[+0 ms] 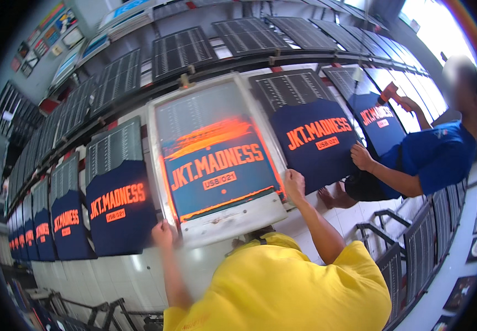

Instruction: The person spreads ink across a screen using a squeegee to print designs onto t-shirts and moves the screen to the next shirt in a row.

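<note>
- head view: where is the screen frame (261, 127)?
- between your left hand (164, 234) and right hand (295, 186), both near, its long axis running away from you.
- and fingers?
- curled at its side edges; whether clamped, i cannot tell.

Left forearm (177, 284) bare, running nearly straight up the view; left hand (164, 234) slightly blurred, fingers bent inward in a gripping pose. Right forearm (321, 225) bare, slanting up and leftward from a bent elbow (334, 255); right hand (295, 186) likewise clenched, fingers curled, positioned farther forward than the left. Hands well apart, both arms extended ahead of the torso (282, 287).
</note>
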Available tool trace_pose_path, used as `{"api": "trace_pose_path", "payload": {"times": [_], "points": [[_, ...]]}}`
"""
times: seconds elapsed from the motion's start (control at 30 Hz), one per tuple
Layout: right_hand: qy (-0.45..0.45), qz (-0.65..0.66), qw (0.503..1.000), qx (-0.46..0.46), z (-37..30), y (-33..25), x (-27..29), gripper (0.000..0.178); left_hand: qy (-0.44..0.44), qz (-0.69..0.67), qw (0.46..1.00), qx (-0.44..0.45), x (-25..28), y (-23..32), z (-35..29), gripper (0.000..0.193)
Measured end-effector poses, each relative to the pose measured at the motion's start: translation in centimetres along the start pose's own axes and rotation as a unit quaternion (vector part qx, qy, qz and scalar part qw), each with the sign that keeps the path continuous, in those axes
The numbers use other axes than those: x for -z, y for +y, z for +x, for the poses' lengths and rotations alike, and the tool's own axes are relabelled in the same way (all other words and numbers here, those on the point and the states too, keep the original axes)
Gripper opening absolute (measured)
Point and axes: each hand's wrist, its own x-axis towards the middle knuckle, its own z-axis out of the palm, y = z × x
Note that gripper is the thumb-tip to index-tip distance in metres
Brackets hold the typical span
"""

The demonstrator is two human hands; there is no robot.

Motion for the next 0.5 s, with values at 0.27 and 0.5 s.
{"api": "trace_pose_path", "payload": {"times": [0.27,0.5], "points": [[0.026,0.097,0.995,0.027,-1.5,-1.2,1.1,0.033,-0.009,0.014,0.999,0.032,0.4,2.3,-0.7,0.040],[0.062,0.132,0.982,0.121,-1.8,-1.2,0.9,0.026,0.004,0.028,0.999,0.030,0.4,3.2,-0.9,0.043]]}}
